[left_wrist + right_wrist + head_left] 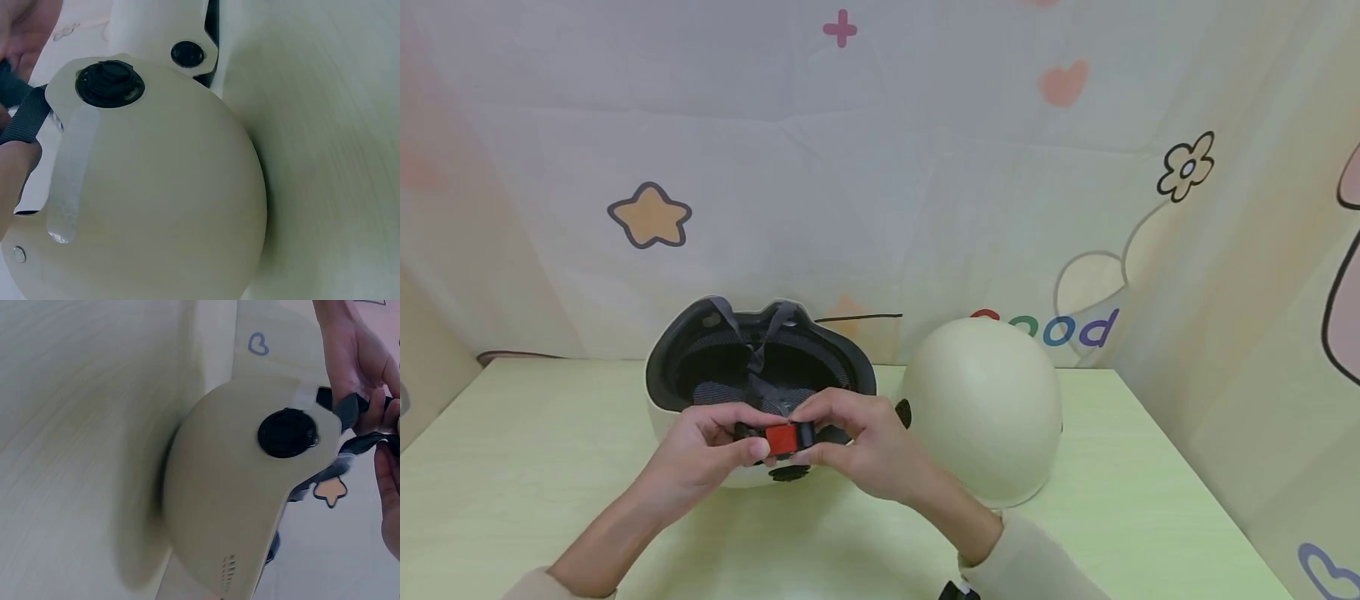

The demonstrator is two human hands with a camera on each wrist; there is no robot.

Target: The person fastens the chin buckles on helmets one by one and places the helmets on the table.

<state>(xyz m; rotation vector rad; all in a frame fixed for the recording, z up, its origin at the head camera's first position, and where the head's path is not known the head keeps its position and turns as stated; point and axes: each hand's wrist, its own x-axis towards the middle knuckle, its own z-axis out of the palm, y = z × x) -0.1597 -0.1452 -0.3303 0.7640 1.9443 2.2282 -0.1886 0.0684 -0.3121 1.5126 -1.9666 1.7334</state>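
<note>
An upturned cream helmet (pixel 658 414) shows its black padded inside and dark straps. In front of its opening, both hands hold a red and black strap buckle (pixel 782 440). My left hand (pixel 707 446) pinches the red end with its thumb in front. My right hand (pixel 880 442) pinches the black end between thumb and fingers. Whether the buckle's halves are locked cannot be told. The left wrist view shows the helmet shell (pixel 162 169) and a dark strap (pixel 30 115) running to the fingers. In the right wrist view, straps (pixel 359 444) lead from the shell to both hands.
A second cream helmet (pixel 985 408) stands dome up on the pale green table (pixel 535 467), right of the first. A black round knob (pixel 789 473) sits on the upturned helmet's near side. Behind hangs a printed curtain (pixel 880 192). A small black object (pixel 959 592) shows at the bottom edge.
</note>
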